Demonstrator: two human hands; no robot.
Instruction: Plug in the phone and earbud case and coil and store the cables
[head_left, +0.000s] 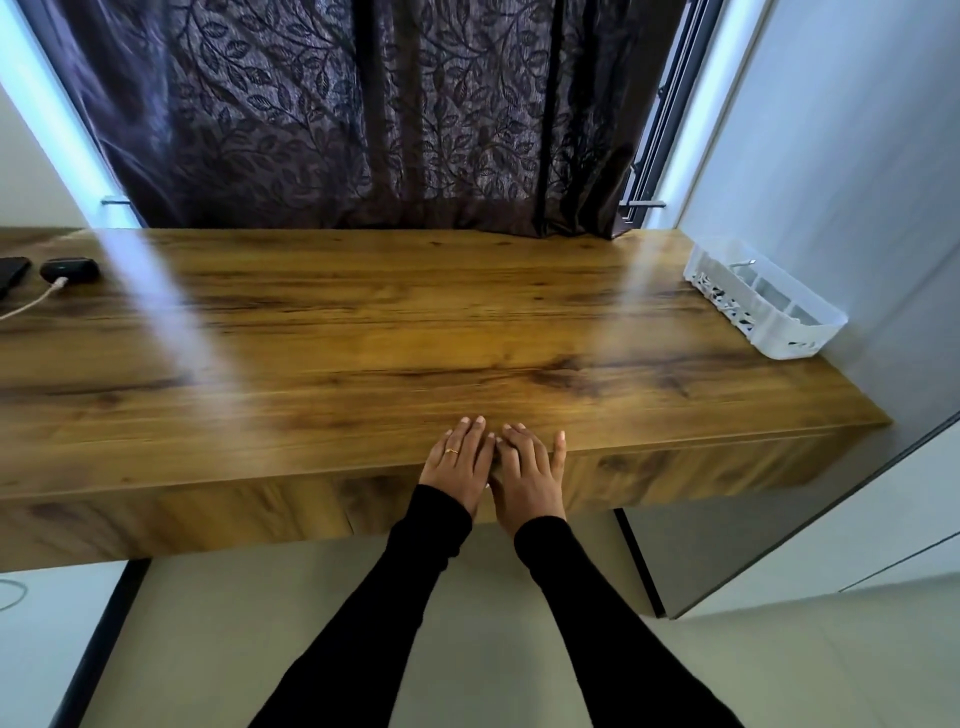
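Note:
A black phone (11, 275) lies at the far left edge of the wooden desk (363, 332), partly cut off by the frame. Beside it sits a dark earbud case (70, 270) with a white cable (36, 301) plugged into it; the cable runs off to the left. My left hand (458, 457) and my right hand (527, 467) rest flat side by side on the desk's front edge, fingers straight, holding nothing. Both hands are far to the right of the phone and the case.
A white plastic basket (763, 296) with dividers stands at the desk's back right corner, against a grey cabinet (857, 208). A dark leaf-patterned curtain (363, 114) hangs behind the desk. A loop of cable (10, 595) shows on the floor at the lower left.

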